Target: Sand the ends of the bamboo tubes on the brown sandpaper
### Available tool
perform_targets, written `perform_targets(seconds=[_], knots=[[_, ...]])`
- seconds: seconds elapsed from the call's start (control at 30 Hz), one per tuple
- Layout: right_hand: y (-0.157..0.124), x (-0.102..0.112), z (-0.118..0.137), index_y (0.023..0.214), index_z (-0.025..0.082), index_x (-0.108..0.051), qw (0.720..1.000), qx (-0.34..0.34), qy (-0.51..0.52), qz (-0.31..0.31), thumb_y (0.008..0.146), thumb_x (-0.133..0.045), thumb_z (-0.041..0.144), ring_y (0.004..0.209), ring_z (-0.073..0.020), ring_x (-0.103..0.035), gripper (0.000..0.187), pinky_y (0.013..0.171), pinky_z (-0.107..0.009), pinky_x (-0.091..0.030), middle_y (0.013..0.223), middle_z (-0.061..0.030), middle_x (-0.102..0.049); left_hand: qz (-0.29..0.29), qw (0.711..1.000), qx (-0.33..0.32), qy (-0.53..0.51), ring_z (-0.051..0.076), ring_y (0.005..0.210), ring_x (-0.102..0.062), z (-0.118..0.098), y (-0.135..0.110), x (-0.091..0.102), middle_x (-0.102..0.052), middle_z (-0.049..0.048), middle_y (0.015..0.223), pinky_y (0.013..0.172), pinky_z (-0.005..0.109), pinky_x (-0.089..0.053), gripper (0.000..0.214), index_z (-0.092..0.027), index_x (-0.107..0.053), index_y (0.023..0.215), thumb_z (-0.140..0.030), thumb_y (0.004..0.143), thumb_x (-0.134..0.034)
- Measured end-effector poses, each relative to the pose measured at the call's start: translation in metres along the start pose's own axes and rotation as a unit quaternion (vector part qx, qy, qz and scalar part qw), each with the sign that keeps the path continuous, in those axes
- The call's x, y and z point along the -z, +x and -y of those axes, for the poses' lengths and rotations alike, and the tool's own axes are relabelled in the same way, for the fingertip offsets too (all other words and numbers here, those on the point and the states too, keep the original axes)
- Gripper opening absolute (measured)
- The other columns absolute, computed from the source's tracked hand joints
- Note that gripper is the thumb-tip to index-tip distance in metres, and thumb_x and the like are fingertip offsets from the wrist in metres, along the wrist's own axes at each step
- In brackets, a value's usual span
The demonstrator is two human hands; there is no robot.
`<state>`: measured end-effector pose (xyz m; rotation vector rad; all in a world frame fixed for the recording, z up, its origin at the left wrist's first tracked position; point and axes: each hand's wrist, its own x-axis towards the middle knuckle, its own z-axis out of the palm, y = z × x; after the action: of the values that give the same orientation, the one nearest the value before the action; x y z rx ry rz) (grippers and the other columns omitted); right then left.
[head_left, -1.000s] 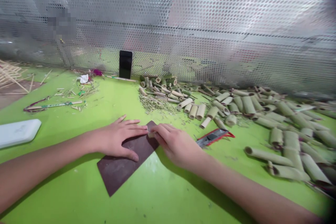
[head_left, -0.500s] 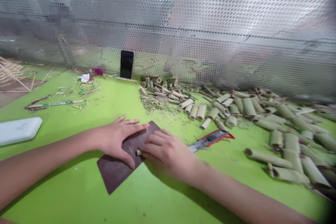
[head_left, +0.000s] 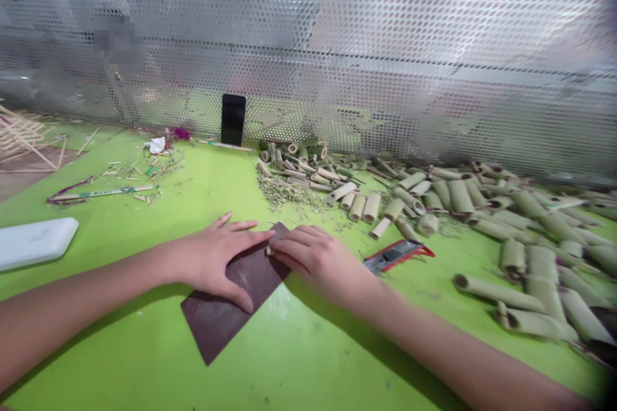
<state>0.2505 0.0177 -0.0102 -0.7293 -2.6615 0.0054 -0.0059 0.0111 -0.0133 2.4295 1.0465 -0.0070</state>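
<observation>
flatly, the left hand (head_left: 208, 258) lies spread wide on a brown sheet (head_left: 212, 329) while the right hand (head_left: 313, 258) pinches a small pale piece (head_left: 268, 251) near its far end.

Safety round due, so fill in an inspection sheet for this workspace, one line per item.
Surface: green table, dark specks on its near part.
Job's things: brown sheet lying on the table; small pale piece at its far end, mostly covered.
Clutter: many bamboo tubes and shavings at right and back; sticks and scraps at left; white block; red-grey tool, partly hidden.
Hands: left hand spread on the sheet; right hand pinching the piece.
Cables: nothing seen.
Surroundings: perforated metal screen behind; phone upright before it.
</observation>
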Motion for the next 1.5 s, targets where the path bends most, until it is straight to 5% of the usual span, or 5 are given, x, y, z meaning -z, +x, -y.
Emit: perform_targets(seconds=[0.5,0.63,1.17,1.3,1.5], knots=[[-0.001,-0.008,0.02,0.103,0.015,-0.072,0.999,-0.035,0.029,-0.014,0.092,-0.061,0.01,0.084,-0.0203,-0.063,0.015,0.076,-0.034,-0.054,0.092,-0.0083,-0.071,0.001,1.0,0.027,-0.005,0.044,0.155,-0.015,-0.001,-0.001,0.002,-0.019,0.0118,0.169,0.123,0.07,-0.011,0.115,-0.035,-0.015,0.163,-0.073,0.072,-0.075],[-0.004,-0.011,0.025,0.103,0.014,-0.07,0.998,0.053,0.041,0.008,0.089,-0.064,0.009,0.085,-0.0209,-0.062,0.016,0.078,-0.035,-0.054,0.091,-0.0068,-0.069,0.009,0.999,0.031,-0.012,0.045,0.155,-0.013,-0.001,-0.001,0.003,-0.017,0.0119,0.169,0.123,0.07,-0.011,0.116,-0.035,-0.015,0.163,-0.073,0.071,-0.076],[-0.007,-0.006,0.026,0.105,0.014,-0.067,0.998,0.026,0.041,0.051,0.083,-0.064,0.005,0.088,-0.0215,-0.059,0.024,0.082,-0.036,-0.054,0.097,-0.0079,-0.068,0.015,0.999,0.039,-0.007,0.046,0.154,-0.012,-0.003,-0.003,0.006,-0.016,0.0106,0.17,0.122,0.07,-0.014,0.114,-0.036,-0.016,0.163,-0.072,0.072,-0.075],[-0.005,-0.007,0.025,0.108,0.013,-0.068,0.997,-0.062,0.011,0.033,0.081,-0.062,0.0,0.088,-0.0224,-0.06,0.03,0.077,-0.036,-0.054,0.096,-0.0098,-0.068,0.019,0.999,0.046,-0.006,0.047,0.154,-0.012,-0.004,-0.002,0.006,-0.015,0.0114,0.17,0.122,0.071,-0.014,0.115,-0.036,-0.014,0.163,-0.073,0.072,-0.074],[-0.006,-0.011,0.024,0.108,0.014,-0.068,0.999,0.003,0.042,0.023,0.087,-0.063,0.007,0.09,-0.022,-0.062,0.023,0.082,-0.037,-0.055,0.099,-0.009,-0.069,0.02,0.999,0.047,-0.01,0.048,0.154,-0.009,-0.004,-0.003,0.007,-0.015,0.0108,0.17,0.122,0.072,-0.013,0.116,-0.037,-0.016,0.163,-0.074,0.071,-0.076]])
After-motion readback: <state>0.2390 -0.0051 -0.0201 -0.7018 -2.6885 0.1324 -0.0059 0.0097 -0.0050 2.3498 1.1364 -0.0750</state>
